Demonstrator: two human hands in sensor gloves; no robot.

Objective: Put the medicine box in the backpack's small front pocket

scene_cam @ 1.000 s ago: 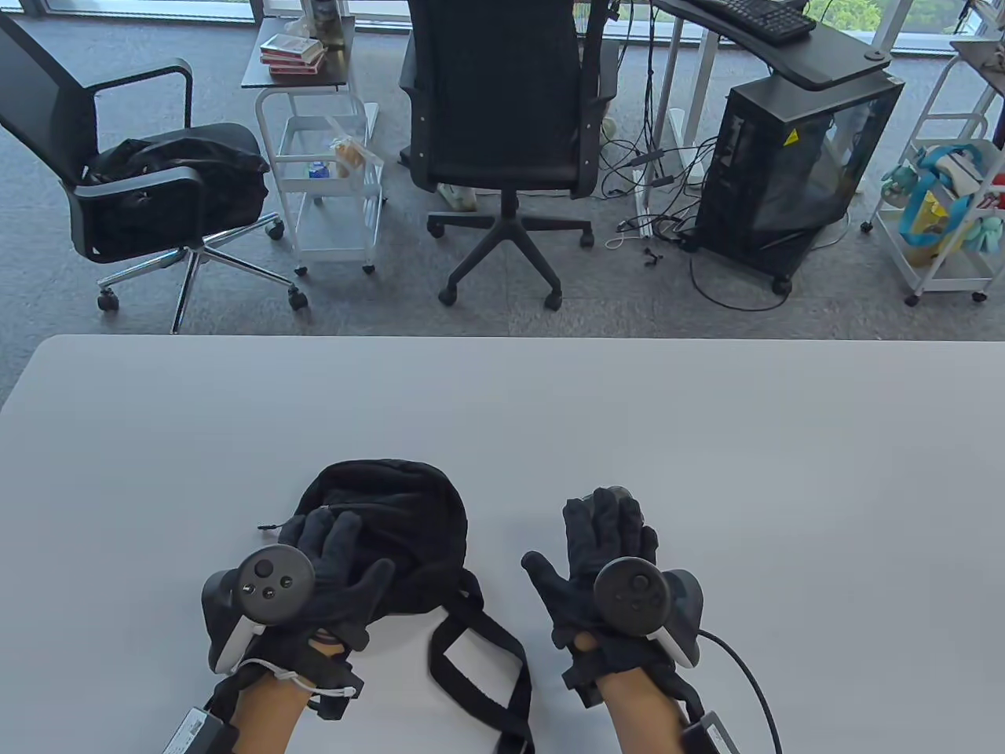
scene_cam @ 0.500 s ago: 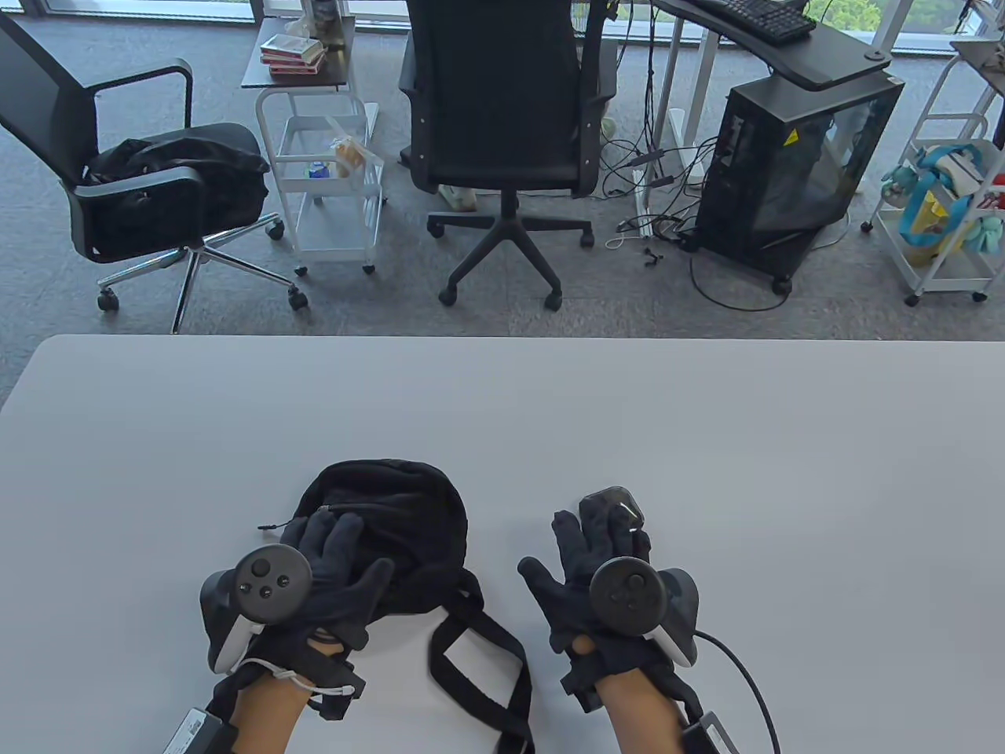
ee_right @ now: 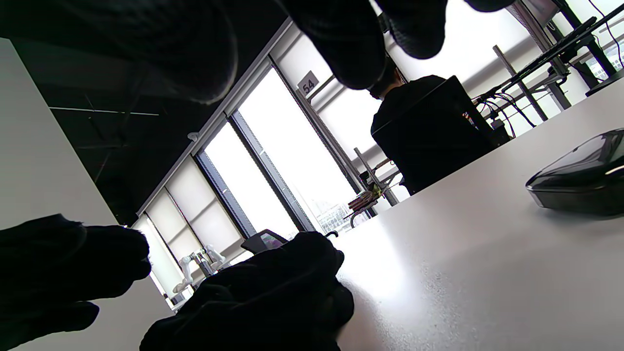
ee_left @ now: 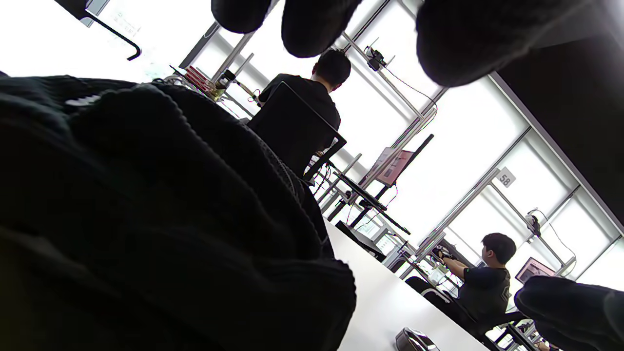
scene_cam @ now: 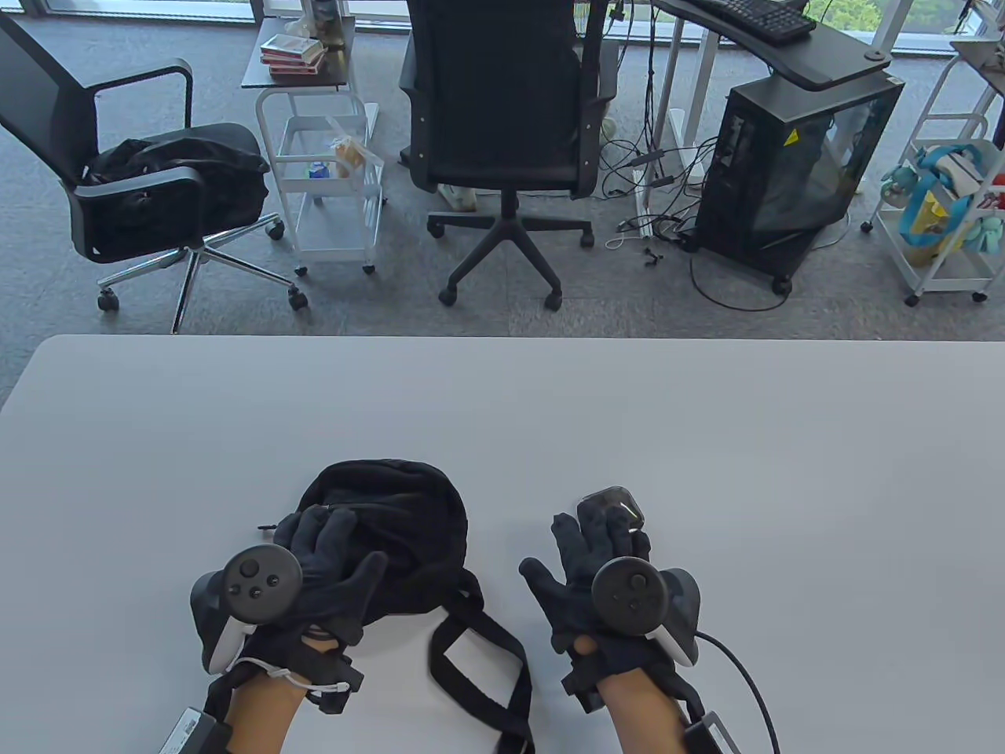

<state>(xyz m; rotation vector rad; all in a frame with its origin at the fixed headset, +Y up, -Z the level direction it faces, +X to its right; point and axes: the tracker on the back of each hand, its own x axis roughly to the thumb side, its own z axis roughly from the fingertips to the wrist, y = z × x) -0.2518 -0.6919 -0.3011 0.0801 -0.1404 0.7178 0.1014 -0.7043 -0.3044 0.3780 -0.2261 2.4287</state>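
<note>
A black fabric backpack (scene_cam: 400, 510) lies on the white table (scene_cam: 707, 440), its straps (scene_cam: 480, 667) trailing toward me. My left hand (scene_cam: 345, 542) rests on the backpack's left side with the fingers spread; in the left wrist view the backpack (ee_left: 146, 219) fills the lower left under the fingertips. The medicine box (scene_cam: 619, 503), small, dark and translucent, lies on the table right of the backpack. My right hand (scene_cam: 565, 546) is open just on my side of it, fingers reaching its near edge. In the right wrist view the box (ee_right: 580, 175) sits free on the table, fingers above it.
Past the table's far edge stand two office chairs (scene_cam: 502, 118), a white cart (scene_cam: 326, 181), a computer tower (scene_cam: 793, 165) and a shelf trolley (scene_cam: 942, 212). A cable (scene_cam: 746, 667) runs from my right wrist.
My right hand has drawn back toward me, uncovering the medicine box it lay over. My left hand has slid slightly left and toward me on the backpack.
</note>
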